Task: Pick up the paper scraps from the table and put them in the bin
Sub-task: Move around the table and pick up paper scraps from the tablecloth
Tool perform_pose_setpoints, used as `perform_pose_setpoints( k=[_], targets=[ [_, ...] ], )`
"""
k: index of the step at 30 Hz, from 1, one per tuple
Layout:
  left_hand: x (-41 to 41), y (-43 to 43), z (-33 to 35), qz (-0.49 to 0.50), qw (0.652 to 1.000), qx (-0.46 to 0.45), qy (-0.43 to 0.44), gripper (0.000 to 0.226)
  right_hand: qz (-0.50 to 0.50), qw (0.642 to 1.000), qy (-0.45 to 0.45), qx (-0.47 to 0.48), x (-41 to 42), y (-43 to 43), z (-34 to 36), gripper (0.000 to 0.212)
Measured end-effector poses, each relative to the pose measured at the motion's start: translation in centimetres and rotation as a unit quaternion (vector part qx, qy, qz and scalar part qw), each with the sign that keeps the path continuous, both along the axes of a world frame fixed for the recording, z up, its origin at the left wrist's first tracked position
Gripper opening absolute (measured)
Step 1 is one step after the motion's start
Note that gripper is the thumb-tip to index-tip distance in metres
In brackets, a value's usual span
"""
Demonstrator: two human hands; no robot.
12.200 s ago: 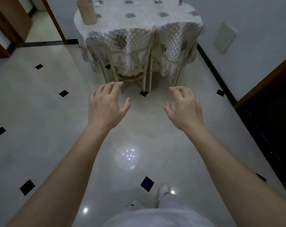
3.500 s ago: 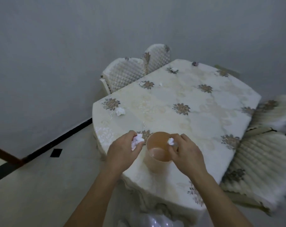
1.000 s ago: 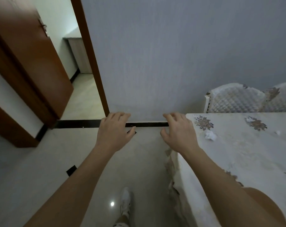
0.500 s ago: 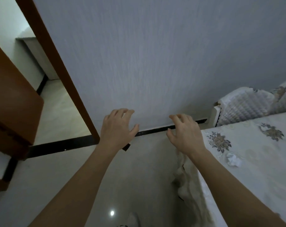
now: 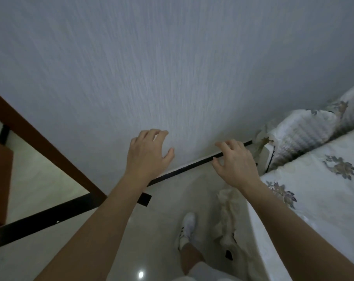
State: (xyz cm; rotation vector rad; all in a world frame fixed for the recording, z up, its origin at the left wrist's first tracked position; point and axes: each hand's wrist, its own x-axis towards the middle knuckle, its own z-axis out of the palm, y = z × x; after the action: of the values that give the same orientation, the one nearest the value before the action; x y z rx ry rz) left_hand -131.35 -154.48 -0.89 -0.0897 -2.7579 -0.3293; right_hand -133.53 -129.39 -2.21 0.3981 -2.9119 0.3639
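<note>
Grey-white textured wall (image 5: 172, 67) fills the upper frame; a black skirting strip (image 5: 192, 165) runs along its foot, above a pale glossy floor (image 5: 162, 230). Brown door frame (image 5: 40, 142) slants across the left side, with a lit floor beyond it.

Table (image 5: 324, 199): at the right edge of the frame, covered with a cream cloth printed with floral motifs. The cloth's skirt (image 5: 228, 216) hangs in folds at the near corner. A chair (image 5: 305, 128) with a quilted cover stands against the table's far side, near the wall.

Left hand (image 5: 147, 157): held out in front of the wall, palm down, fingers spread and loosely curved, holding nothing.

Right hand (image 5: 236, 165): level with the left and well apart from it, just beside the table's corner, palm down, fingers slightly curled and parted, holding nothing. Its forearm crosses over the table's edge.

One white shoe (image 5: 189, 224) shows on the floor between the two forearms.

Paper scraps and bin: where they lie cannot be told from this view.
</note>
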Motion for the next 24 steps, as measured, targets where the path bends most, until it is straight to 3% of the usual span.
perform_pose_setpoints(
  k=[13,24],
  targets=[
    [-27.4,8.1,1.3,-0.113,0.993,-0.033,-0.009,0.049,-0.094,0.995,-0.007,-0.037,-23.2,5.7,0.9,0.047],
    [-41.7,20.9,1.4,-0.271,0.962,-0.015,-0.029,0.052,-0.248,0.968,0.011,-0.039,-30.3,16.7,1.4,0.043]
  ],
)
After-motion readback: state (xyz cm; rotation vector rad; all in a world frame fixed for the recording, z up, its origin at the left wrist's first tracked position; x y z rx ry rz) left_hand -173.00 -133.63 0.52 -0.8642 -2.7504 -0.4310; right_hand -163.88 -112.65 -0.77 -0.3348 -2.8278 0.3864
